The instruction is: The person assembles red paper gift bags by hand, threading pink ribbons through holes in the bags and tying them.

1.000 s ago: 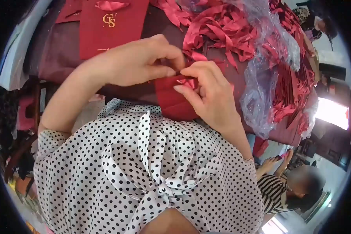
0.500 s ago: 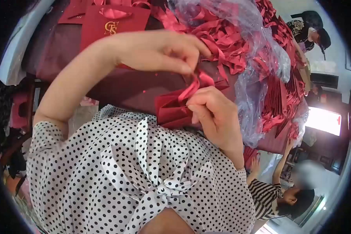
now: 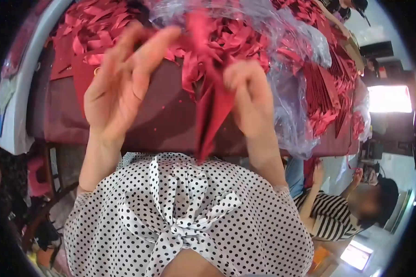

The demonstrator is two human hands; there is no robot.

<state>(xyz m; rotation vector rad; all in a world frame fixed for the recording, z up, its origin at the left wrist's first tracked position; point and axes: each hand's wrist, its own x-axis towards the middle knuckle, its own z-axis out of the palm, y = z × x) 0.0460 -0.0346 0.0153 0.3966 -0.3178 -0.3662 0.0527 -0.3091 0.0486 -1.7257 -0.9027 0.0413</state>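
Observation:
A dark red paper gift bag (image 3: 212,111) hangs tilted over the front part of the table, seen nearly edge-on and blurred. My right hand (image 3: 252,90) is closed in a pinch on its upper end, where a red ribbon (image 3: 198,34) stands up. To the left, my left hand (image 3: 122,83) is raised with thumb and fingers apart, smeared by motion. It is clear of the bag and covers much of another red bag (image 3: 81,87) lying on the table.
A dark red table (image 3: 171,124) bears a heap of red ribbons (image 3: 240,39), clear plastic wrap (image 3: 289,97) and a stack of red bags (image 3: 319,87). At the right a person in a striped shirt (image 3: 330,214) sits by the table. Another person (image 3: 344,9) is at the far right.
My left hand has come away from the ribbon, moving left with fingers spread. The bag in my right hand has risen from near my chest and turned edge-on. The view has shifted.

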